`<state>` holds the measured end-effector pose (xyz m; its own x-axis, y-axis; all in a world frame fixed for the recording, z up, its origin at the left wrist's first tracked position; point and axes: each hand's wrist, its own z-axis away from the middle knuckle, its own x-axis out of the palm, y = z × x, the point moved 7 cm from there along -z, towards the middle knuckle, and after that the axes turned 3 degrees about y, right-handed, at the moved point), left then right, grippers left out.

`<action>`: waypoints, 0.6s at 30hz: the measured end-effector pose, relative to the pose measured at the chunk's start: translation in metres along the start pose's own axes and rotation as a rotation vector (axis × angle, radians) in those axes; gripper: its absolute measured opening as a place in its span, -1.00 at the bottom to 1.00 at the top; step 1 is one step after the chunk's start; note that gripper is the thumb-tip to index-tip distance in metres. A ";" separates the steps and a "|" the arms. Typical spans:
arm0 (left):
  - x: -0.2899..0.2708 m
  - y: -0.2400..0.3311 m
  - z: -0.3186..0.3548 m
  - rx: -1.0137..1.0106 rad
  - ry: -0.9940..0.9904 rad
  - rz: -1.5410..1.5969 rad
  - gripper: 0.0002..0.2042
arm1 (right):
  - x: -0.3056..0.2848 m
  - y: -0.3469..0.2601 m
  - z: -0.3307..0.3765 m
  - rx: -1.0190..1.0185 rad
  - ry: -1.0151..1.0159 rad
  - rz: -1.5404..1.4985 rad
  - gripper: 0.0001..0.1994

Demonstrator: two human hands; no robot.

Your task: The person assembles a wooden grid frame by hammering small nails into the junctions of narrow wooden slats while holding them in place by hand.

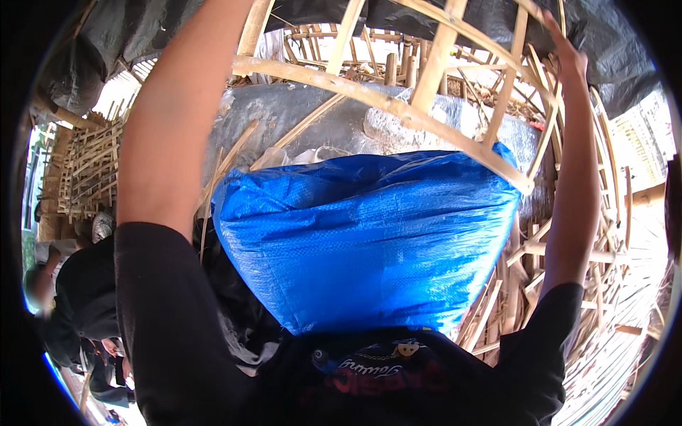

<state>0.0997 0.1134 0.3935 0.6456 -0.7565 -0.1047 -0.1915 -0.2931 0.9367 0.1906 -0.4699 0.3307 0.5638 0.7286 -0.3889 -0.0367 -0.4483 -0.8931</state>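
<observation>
Right grip: the right hand point(565, 50) is raised far right, fingers lying along a strip of the bamboo frame point(398, 106); how tightly it closes I cannot tell.
Left grip: the left arm reaches up out of view, so its hold cannot be seen.
Frame: curved pale slats arch overhead, between both arms.
Blue sack point(362, 241): bulging, near the chest, under the frame.
Left side: another person point(78, 298) in dark clothes.

right hand point(568, 53) on bamboo frame point(383, 99) (raised) | blue tarp bundle point(369, 248) below
</observation>
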 end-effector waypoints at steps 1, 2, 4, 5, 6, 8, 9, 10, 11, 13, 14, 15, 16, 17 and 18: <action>-0.011 -0.011 -0.006 0.045 -0.042 -0.100 -0.51 | 0.008 -0.014 0.022 -0.187 0.001 -0.078 -0.19; -0.042 -0.021 -0.017 0.097 -0.073 -0.229 -0.52 | 0.037 -0.047 0.116 -0.049 0.008 -0.329 0.04; -0.028 -0.036 -0.021 0.088 -0.101 -0.161 -0.53 | 0.037 -0.037 0.049 -0.065 0.078 -0.129 0.17; -0.037 -0.052 -0.024 0.053 -0.083 -0.151 -0.54 | 0.053 -0.036 0.049 -0.126 0.035 -0.174 0.24; -0.041 -0.071 -0.026 0.026 -0.138 -0.138 -0.56 | 0.070 -0.018 0.038 -0.152 0.007 -0.152 0.10; -0.022 -0.126 -0.012 -0.071 -0.175 -0.179 -0.57 | 0.085 0.027 -0.016 -0.233 0.017 0.008 -0.16; -0.006 -0.146 0.000 -0.122 -0.208 -0.237 -0.57 | 0.091 0.048 -0.018 -0.273 0.017 0.074 -0.26; 0.009 -0.173 0.021 -0.165 -0.205 -0.251 -0.67 | 0.101 0.090 -0.008 -0.244 0.025 0.190 -0.36; -0.046 -0.196 0.000 -0.152 -0.201 -0.401 -0.49 | 0.146 0.094 0.039 -0.217 -0.098 0.162 -0.35; -0.052 -0.227 0.046 0.038 -0.172 -0.581 -0.45 | 0.184 0.142 0.078 -0.162 -0.301 0.209 -0.32; -0.054 -0.259 0.072 -0.110 -0.133 -0.709 -0.43 | 0.192 0.169 0.089 -0.124 -0.370 0.240 -0.30; -0.073 -0.283 0.095 -0.065 -0.097 -0.642 -0.54 | 0.206 0.180 0.120 -0.027 -0.424 0.172 -0.39; -0.062 -0.316 0.122 -0.404 -0.215 -0.580 -0.55 | 0.205 0.206 0.117 -0.058 -0.414 0.176 -0.43; -0.077 -0.337 0.137 -0.404 -0.208 -0.574 -0.55 | 0.213 0.212 0.132 -0.070 -0.447 0.115 -0.41; -0.105 -0.358 0.146 -0.366 -0.118 -0.520 -0.56 | 0.228 0.214 0.154 -0.079 -0.496 0.037 -0.40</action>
<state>-0.0080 0.2125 0.0202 0.4967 -0.6347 -0.5920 0.4022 -0.4361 0.8050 0.1842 -0.3200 0.0157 0.1029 0.8614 -0.4974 0.0244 -0.5021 -0.8645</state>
